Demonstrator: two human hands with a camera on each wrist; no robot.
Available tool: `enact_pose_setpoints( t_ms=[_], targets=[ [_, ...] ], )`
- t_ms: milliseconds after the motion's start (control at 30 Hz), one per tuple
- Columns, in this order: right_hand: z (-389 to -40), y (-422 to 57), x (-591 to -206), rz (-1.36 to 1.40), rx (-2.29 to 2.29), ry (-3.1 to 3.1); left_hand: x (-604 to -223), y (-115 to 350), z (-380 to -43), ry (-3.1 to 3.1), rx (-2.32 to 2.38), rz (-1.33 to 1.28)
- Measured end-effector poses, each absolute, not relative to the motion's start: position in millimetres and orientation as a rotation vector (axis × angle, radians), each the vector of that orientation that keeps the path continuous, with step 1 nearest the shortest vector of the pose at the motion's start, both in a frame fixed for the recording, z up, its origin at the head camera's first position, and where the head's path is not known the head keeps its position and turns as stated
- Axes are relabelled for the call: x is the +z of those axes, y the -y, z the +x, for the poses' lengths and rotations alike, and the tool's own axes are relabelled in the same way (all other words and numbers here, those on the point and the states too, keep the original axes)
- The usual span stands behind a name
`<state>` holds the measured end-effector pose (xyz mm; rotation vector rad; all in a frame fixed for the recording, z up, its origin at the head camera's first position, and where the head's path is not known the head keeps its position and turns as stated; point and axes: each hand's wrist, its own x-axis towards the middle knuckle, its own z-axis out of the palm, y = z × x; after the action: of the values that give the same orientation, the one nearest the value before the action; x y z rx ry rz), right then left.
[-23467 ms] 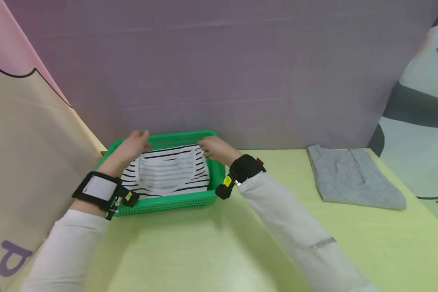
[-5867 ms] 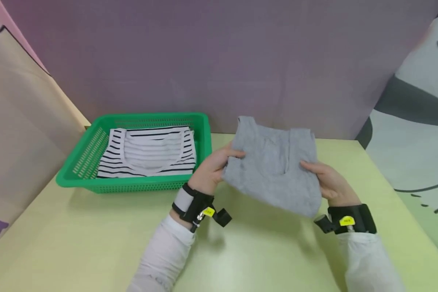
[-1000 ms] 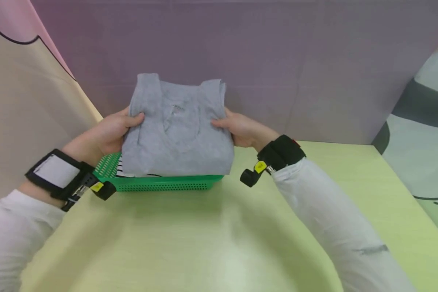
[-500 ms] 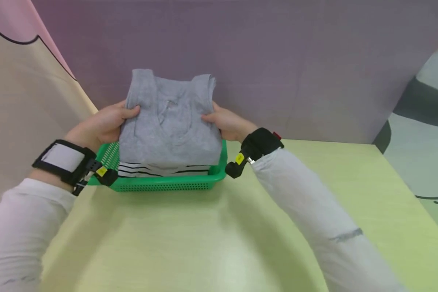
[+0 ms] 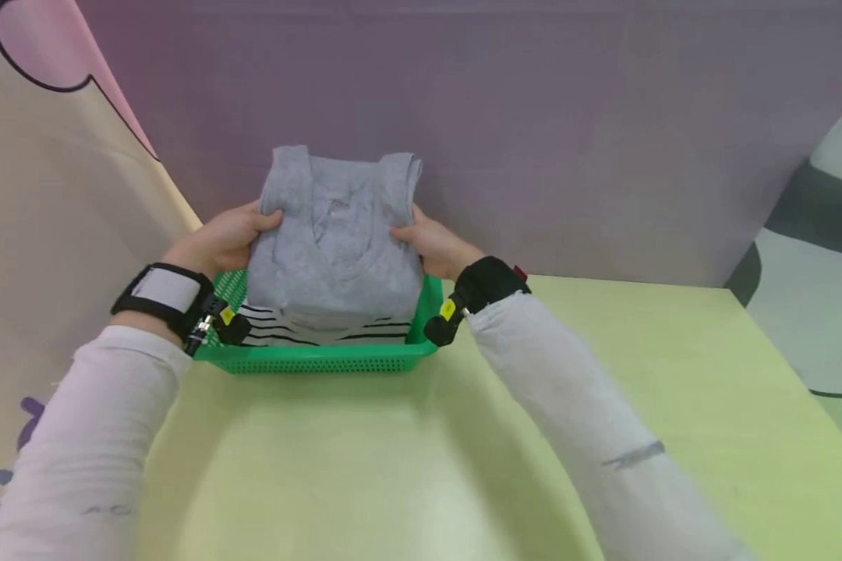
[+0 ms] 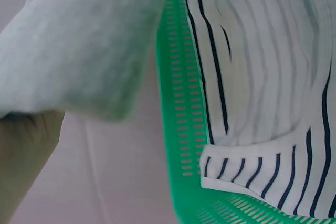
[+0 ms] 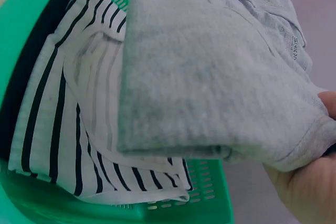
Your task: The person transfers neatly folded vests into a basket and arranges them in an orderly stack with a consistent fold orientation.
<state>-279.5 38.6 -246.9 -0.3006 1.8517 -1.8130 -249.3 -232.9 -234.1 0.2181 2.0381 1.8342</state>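
Observation:
A folded grey shirt (image 5: 344,257) is held tilted up above the green basket (image 5: 323,360), its neckline facing me. My left hand (image 5: 228,234) grips its left side, thumb on the front. The right hand (image 5: 438,243) pinches the opposite side in the same way. Under it, a folded striped shirt (image 5: 295,331) lies in the basket, partly covered in the head view. The left wrist view shows the striped shirt (image 6: 262,77) flat, apart from the raised grey shirt (image 6: 79,51). In the right wrist view, black cloth (image 7: 39,61) shows along the striped shirt's edge.
The basket stands on a pale yellow-green table (image 5: 323,467), near the back. A purple-grey curtain (image 5: 533,140) hangs behind it. Printed cloth (image 5: 63,234) closes off the left side, and another printed sheet (image 5: 821,312) hangs at the right.
Earlier the grey shirt lay on the table at the right. Both hands picked it up and carried it left over the basket. During the last second it has come slightly lower, revealing the basket's right end.

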Motion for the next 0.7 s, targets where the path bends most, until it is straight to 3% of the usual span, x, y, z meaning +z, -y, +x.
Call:
enact_pose_setpoints(
  t_ms=[700],
  targets=[
    [-294, -39, -279, -0.235, -1.869, -1.812, -264, 228, -267, -2.013, 1.859, 0.097]
  ],
)
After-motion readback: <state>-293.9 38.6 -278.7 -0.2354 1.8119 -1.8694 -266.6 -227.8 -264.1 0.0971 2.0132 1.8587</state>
